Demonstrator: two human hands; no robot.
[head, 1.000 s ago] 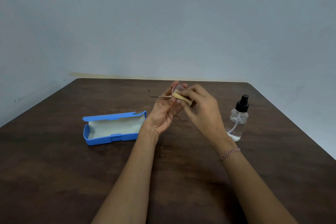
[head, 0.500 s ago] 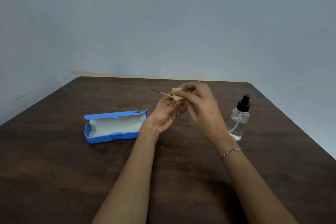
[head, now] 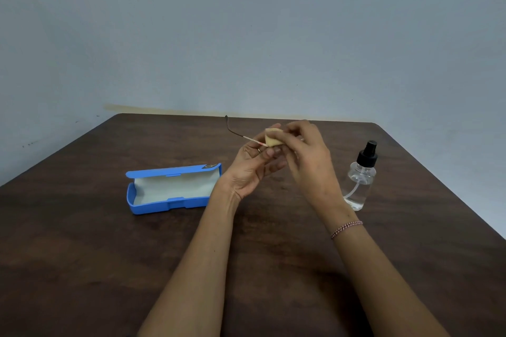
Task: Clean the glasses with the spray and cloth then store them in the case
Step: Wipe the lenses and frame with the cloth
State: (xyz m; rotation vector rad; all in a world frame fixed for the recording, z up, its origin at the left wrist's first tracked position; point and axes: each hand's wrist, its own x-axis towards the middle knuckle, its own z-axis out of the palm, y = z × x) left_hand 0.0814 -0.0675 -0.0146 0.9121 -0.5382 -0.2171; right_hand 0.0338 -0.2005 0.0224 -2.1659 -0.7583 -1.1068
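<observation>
My left hand (head: 254, 167) holds the glasses (head: 247, 139) above the middle of the table; only one thin temple arm shows, sticking out up and to the left. The lenses are hidden behind my fingers and the cloth. My right hand (head: 306, 156) pinches a small folded yellow cloth (head: 273, 138) against the glasses. The blue case (head: 169, 188) lies open on the table to the left, its pale lining showing. The clear spray bottle (head: 361, 180) with a black nozzle stands upright to the right of my right hand.
Everything sits on a dark brown wooden table (head: 82, 268). A plain blue-grey wall (head: 246, 35) rises behind its far edge. The table's right edge runs diagonally near the bottle.
The glasses have been turned in my hands, so the temple arm now points further up and back. The cloth has shifted slightly higher on the frame. Case and bottle stayed put.
</observation>
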